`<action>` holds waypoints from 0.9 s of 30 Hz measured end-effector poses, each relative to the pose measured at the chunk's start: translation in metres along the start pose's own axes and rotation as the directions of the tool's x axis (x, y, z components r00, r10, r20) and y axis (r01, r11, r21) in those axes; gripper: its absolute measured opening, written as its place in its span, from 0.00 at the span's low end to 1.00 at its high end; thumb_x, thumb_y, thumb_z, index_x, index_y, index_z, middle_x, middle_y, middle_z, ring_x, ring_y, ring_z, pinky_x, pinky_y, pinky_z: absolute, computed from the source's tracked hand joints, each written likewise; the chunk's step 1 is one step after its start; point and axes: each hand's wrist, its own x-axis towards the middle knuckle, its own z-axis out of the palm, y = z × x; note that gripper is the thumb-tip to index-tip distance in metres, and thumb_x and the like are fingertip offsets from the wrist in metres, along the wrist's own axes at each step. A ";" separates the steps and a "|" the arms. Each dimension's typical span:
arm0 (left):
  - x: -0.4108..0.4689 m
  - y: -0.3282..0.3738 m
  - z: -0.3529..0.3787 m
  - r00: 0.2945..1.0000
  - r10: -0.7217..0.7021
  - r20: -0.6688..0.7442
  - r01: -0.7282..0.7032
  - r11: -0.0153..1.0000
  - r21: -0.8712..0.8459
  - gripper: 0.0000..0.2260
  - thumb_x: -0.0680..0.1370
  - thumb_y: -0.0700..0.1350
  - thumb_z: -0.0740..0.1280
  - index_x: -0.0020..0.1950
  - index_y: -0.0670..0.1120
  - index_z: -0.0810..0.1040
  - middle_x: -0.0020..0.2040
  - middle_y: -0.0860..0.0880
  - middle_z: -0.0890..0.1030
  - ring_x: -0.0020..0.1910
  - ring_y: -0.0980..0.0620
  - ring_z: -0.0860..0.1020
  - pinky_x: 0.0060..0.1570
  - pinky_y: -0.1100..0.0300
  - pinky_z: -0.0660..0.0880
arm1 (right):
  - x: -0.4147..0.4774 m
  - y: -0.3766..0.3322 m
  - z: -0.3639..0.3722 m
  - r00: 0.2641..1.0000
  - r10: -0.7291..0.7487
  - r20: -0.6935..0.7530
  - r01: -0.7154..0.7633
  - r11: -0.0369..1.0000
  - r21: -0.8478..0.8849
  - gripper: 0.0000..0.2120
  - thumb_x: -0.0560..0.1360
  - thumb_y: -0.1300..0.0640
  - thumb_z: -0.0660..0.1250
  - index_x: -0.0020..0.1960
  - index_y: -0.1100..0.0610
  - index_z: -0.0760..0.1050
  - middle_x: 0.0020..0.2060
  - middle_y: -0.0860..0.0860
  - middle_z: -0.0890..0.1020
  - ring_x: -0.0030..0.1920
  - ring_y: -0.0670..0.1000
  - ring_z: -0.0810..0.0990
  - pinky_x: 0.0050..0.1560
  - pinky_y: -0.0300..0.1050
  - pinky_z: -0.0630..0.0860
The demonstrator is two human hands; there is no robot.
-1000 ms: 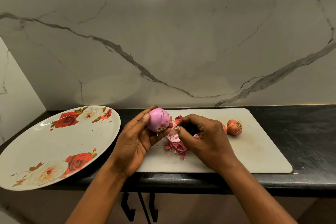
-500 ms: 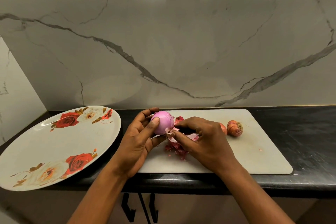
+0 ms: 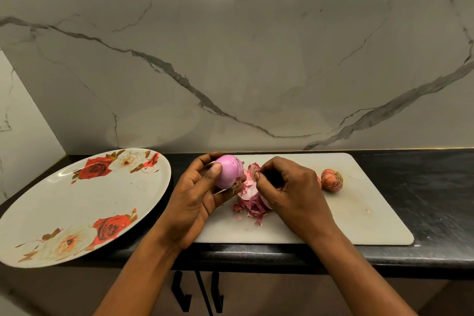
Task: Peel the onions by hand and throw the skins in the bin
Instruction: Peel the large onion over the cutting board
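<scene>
Nearest, below the front edge of the counter, dark cabinet handles are partly cut off by my forearms. My left hand grips the peeled onion above the near-left part of the cutting board, with the thumb laid across its front and the fingers curled behind. Since half a second ago the onion has turned, so that its root tuft shows at the lower right. My right hand, fingers curled tight, pinches a pale strip of skin just beside that tuft; whether the strip is still joined to the onion I cannot tell. Beneath both hands a heap of skins lies on the board, partly hidden by my right palm. Behind the right knuckles a sliver of orange shows, too covered to identify. Farther right an unpeeled onion rests on the board, unmoved. To the left, a plate printed with roses overhangs the counter's front edge. The veined marble wall closes the view.
</scene>
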 end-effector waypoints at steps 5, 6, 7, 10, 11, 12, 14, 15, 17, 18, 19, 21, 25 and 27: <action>0.000 0.000 0.000 1.000 -0.007 -0.010 0.007 1.000 -0.024 0.20 0.80 0.45 0.68 0.72 0.42 0.74 0.68 0.39 0.80 0.66 0.34 0.80 0.62 0.38 0.79 | -0.005 0.000 -0.002 0.994 -0.098 0.041 0.099 0.995 -0.026 0.09 0.75 0.66 0.74 0.51 0.55 0.85 0.48 0.47 0.88 0.49 0.43 0.85 0.52 0.41 0.83; 0.000 0.000 0.000 1.000 -0.005 -0.007 0.005 1.000 -0.028 0.21 0.80 0.45 0.69 0.72 0.42 0.74 0.68 0.39 0.80 0.66 0.34 0.81 0.62 0.39 0.79 | -0.005 0.000 -0.001 0.992 -0.118 0.046 0.119 0.992 -0.029 0.11 0.74 0.67 0.73 0.51 0.55 0.86 0.51 0.47 0.88 0.53 0.43 0.86 0.56 0.42 0.83; 0.000 0.001 0.000 1.000 0.001 -0.004 -0.001 1.000 -0.023 0.23 0.79 0.47 0.71 0.72 0.42 0.74 0.68 0.39 0.80 0.66 0.35 0.81 0.62 0.40 0.80 | -0.005 -0.001 -0.001 0.991 -0.126 0.050 0.127 0.992 -0.025 0.12 0.74 0.67 0.71 0.53 0.55 0.87 0.53 0.48 0.88 0.57 0.43 0.85 0.60 0.42 0.82; 0.000 0.001 0.001 1.000 0.005 -0.008 -0.005 1.000 -0.006 0.22 0.79 0.46 0.71 0.72 0.43 0.73 0.69 0.39 0.80 0.66 0.37 0.81 0.59 0.46 0.83 | -0.005 -0.005 -0.001 0.990 -0.124 0.074 0.124 0.992 0.007 0.14 0.76 0.60 0.70 0.60 0.54 0.87 0.57 0.46 0.87 0.60 0.39 0.81 0.64 0.31 0.76; -0.001 0.000 0.000 1.000 0.010 -0.005 -0.010 1.000 -0.007 0.21 0.79 0.45 0.69 0.72 0.43 0.73 0.69 0.39 0.79 0.66 0.37 0.81 0.58 0.48 0.84 | -0.005 -0.006 -0.001 0.989 -0.122 0.084 0.121 0.992 0.018 0.13 0.77 0.57 0.71 0.61 0.53 0.87 0.57 0.46 0.87 0.59 0.38 0.81 0.62 0.29 0.76; -0.001 0.000 0.001 1.000 0.014 0.001 -0.014 1.000 -0.007 0.21 0.79 0.44 0.68 0.72 0.44 0.73 0.69 0.39 0.79 0.66 0.37 0.81 0.57 0.49 0.84 | -0.004 -0.007 -0.001 0.988 -0.121 0.092 0.119 0.992 0.035 0.13 0.78 0.55 0.73 0.61 0.53 0.86 0.56 0.45 0.88 0.57 0.37 0.82 0.59 0.28 0.76; -0.001 0.000 0.001 1.000 0.024 0.019 -0.024 1.000 0.009 0.20 0.79 0.43 0.68 0.71 0.44 0.73 0.69 0.39 0.79 0.66 0.37 0.81 0.56 0.50 0.84 | -0.004 -0.007 -0.002 0.987 -0.126 0.098 0.120 0.991 0.066 0.11 0.78 0.53 0.75 0.60 0.53 0.87 0.51 0.44 0.88 0.51 0.38 0.83 0.53 0.29 0.78; -0.001 -0.001 0.001 0.999 0.028 0.021 -0.028 0.999 0.022 0.20 0.79 0.43 0.69 0.70 0.45 0.73 0.69 0.40 0.79 0.66 0.37 0.81 0.56 0.50 0.84 | -0.003 -0.006 -0.002 0.986 -0.132 0.099 0.125 0.990 0.070 0.10 0.78 0.53 0.76 0.59 0.52 0.87 0.49 0.44 0.88 0.49 0.38 0.83 0.51 0.29 0.77; -0.002 0.000 0.002 1.000 0.026 0.012 -0.027 0.999 0.041 0.20 0.78 0.43 0.70 0.70 0.46 0.73 0.69 0.40 0.79 0.66 0.38 0.81 0.56 0.51 0.84 | -0.002 -0.006 -0.003 0.985 -0.141 0.103 0.134 0.988 0.071 0.08 0.78 0.55 0.77 0.57 0.52 0.87 0.47 0.43 0.88 0.47 0.37 0.83 0.49 0.27 0.75; -0.002 0.000 0.003 1.000 0.024 0.008 -0.024 0.999 0.048 0.21 0.77 0.44 0.71 0.70 0.46 0.73 0.69 0.40 0.79 0.66 0.38 0.81 0.56 0.51 0.84 | -0.002 -0.005 -0.002 0.985 -0.140 0.103 0.133 0.988 0.077 0.07 0.78 0.55 0.77 0.56 0.52 0.88 0.46 0.43 0.88 0.47 0.37 0.83 0.49 0.27 0.75; -0.002 0.000 0.003 1.000 0.023 0.008 -0.024 0.998 0.058 0.22 0.77 0.44 0.72 0.70 0.46 0.73 0.69 0.40 0.78 0.66 0.38 0.81 0.57 0.51 0.84 | -0.002 -0.005 -0.002 0.986 -0.130 0.101 0.121 0.988 0.092 0.07 0.77 0.56 0.77 0.55 0.51 0.88 0.46 0.43 0.88 0.47 0.37 0.84 0.49 0.28 0.76; -0.003 0.000 0.003 1.000 0.025 0.016 -0.026 0.997 0.068 0.23 0.77 0.46 0.75 0.70 0.46 0.73 0.69 0.40 0.79 0.66 0.38 0.81 0.58 0.50 0.83 | -0.001 -0.003 -0.002 0.991 -0.089 0.096 0.074 0.986 0.149 0.06 0.77 0.56 0.78 0.54 0.51 0.88 0.45 0.42 0.88 0.46 0.39 0.85 0.48 0.33 0.80; -0.005 0.001 0.002 0.998 0.026 0.051 -0.031 0.996 0.089 0.25 0.76 0.47 0.76 0.70 0.47 0.73 0.69 0.40 0.78 0.67 0.38 0.81 0.59 0.51 0.83 | 0.001 -0.001 -0.002 0.985 -0.031 0.170 -0.012 0.969 0.245 0.05 0.76 0.57 0.78 0.52 0.52 0.87 0.42 0.42 0.87 0.45 0.46 0.86 0.47 0.42 0.83; -0.005 0.002 0.001 0.997 0.028 0.078 -0.036 0.994 0.102 0.24 0.76 0.45 0.75 0.71 0.47 0.73 0.70 0.40 0.77 0.67 0.38 0.80 0.59 0.51 0.82 | 0.001 -0.001 -0.003 0.979 -0.040 0.200 -0.015 0.964 0.265 0.04 0.76 0.59 0.77 0.50 0.53 0.87 0.40 0.43 0.86 0.43 0.47 0.86 0.45 0.41 0.82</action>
